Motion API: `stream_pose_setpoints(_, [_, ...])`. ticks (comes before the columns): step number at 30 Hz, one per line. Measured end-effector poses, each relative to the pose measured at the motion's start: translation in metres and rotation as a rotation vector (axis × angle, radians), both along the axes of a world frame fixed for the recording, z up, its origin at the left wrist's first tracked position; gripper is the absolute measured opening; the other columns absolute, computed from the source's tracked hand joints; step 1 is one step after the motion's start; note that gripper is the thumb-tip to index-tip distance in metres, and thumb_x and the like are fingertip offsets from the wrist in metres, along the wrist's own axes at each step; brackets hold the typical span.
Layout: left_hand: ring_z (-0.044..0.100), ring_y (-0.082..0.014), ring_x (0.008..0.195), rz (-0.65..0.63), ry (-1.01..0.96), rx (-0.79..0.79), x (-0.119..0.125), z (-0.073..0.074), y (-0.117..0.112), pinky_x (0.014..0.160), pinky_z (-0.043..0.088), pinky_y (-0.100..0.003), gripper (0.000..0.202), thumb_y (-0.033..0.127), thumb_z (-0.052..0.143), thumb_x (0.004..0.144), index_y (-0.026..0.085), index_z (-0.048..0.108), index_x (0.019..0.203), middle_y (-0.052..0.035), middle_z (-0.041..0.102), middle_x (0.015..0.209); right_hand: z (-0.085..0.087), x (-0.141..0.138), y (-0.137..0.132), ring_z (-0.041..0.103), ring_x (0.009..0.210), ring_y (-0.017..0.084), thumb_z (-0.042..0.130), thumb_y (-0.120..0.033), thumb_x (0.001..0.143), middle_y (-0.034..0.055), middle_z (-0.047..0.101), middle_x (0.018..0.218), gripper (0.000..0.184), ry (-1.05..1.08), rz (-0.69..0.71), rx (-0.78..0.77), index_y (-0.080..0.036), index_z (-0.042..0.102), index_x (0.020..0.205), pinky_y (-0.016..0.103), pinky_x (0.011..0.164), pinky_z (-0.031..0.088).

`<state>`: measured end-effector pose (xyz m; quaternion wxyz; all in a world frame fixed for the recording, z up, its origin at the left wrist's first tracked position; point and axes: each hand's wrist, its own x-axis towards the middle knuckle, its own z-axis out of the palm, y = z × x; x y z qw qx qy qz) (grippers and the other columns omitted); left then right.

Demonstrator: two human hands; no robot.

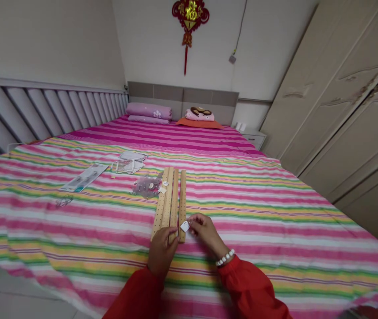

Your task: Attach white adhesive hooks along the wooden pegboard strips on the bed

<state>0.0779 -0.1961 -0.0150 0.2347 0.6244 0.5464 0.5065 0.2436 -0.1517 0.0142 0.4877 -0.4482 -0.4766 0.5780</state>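
Several wooden strips with rows of small holes (183, 195) lie side by side, lengthwise away from me, on the striped sheet. My right hand (205, 228) pinches a small white card (185, 226) over the near part of the rightmost strip. A thin shape shows on the card, too small to name. My left hand (163, 249) rests at the near ends of the strips, its fingers curled closed; what they grip, if anything, is hidden. Farther up, small pale cards (163, 190) lie on the strips beside a sheer grey pouch (146, 186) with small dots.
Left of the strips lie a flat clear packet (84, 178), a thin wire-like tangle (64, 201) and some whitish bags (129, 162). Pillows (149, 111) are at the headboard. A slatted rail (52, 106) runs along the left, and a wardrobe (348, 106) stands on the right.
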Motion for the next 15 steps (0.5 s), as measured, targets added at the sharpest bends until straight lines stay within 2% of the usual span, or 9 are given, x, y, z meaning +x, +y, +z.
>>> stream_pose_setpoints(3, [0.066, -0.0222, 0.083, -0.016, -0.068, -0.04, 0.005, 0.004, 0.0, 0.08, 0.052, -0.039, 0.026, 0.032, 0.066, 0.068, 0.02, 0.069, 0.091, -0.0066, 0.071, 0.087, 0.002, -0.006, -0.009, 0.049, 0.04, 0.01, 0.076, -0.038, 0.061, -0.0037, 0.058, 0.044, 0.026, 0.107, -0.042, -0.064, -0.016, 0.062, 0.066, 0.022, 0.044, 0.038])
stream_pose_setpoints(7, [0.067, -0.0185, 0.071, -0.094, -0.392, -0.253, 0.014, 0.012, 0.004, 0.068, 0.055, -0.032, 0.039, 0.038, 0.07, 0.064, 0.016, 0.066, 0.096, -0.0057, 0.07, 0.081, -0.003, -0.019, -0.028, 0.055, 0.044, 0.012, 0.076, -0.04, 0.062, -0.001, 0.062, 0.048, 0.028, 0.264, -0.127, -0.123, -0.016, 0.062, 0.068, 0.024, 0.047, 0.042])
stream_pose_setpoints(10, [0.068, -0.0191, 0.075, -0.1, -0.562, -0.354, 0.013, 0.018, 0.011, 0.069, 0.054, -0.031, 0.042, 0.041, 0.074, 0.06, 0.014, 0.066, 0.091, -0.006, 0.071, 0.078, -0.008, -0.025, -0.037, 0.057, 0.045, 0.012, 0.076, -0.039, 0.063, 0.0004, 0.064, 0.051, 0.028, 0.268, -0.14, -0.113, -0.016, 0.061, 0.069, 0.023, 0.048, 0.043])
stream_pose_setpoints(13, [0.068, -0.0195, 0.076, -0.09, -0.601, -0.384, 0.007, 0.023, 0.022, 0.072, 0.053, -0.031, 0.043, 0.04, 0.079, 0.054, 0.013, 0.067, 0.085, -0.007, 0.073, 0.078, -0.01, -0.023, -0.037, 0.057, 0.046, 0.012, 0.078, -0.033, 0.059, -0.0004, 0.065, 0.053, 0.025, 0.23, -0.114, -0.084, -0.016, 0.062, 0.069, 0.023, 0.049, 0.044])
stream_pose_setpoints(15, [0.068, -0.0193, 0.073, -0.145, -0.583, -0.405, 0.003, 0.025, 0.029, 0.072, 0.053, -0.031, 0.04, 0.038, 0.081, 0.051, 0.013, 0.067, 0.079, -0.0069, 0.072, 0.075, -0.009, -0.019, -0.033, 0.058, 0.049, 0.012, 0.078, -0.028, 0.056, -0.0012, 0.066, 0.056, 0.024, 0.215, -0.116, -0.061, -0.017, 0.064, 0.072, 0.023, 0.05, 0.045])
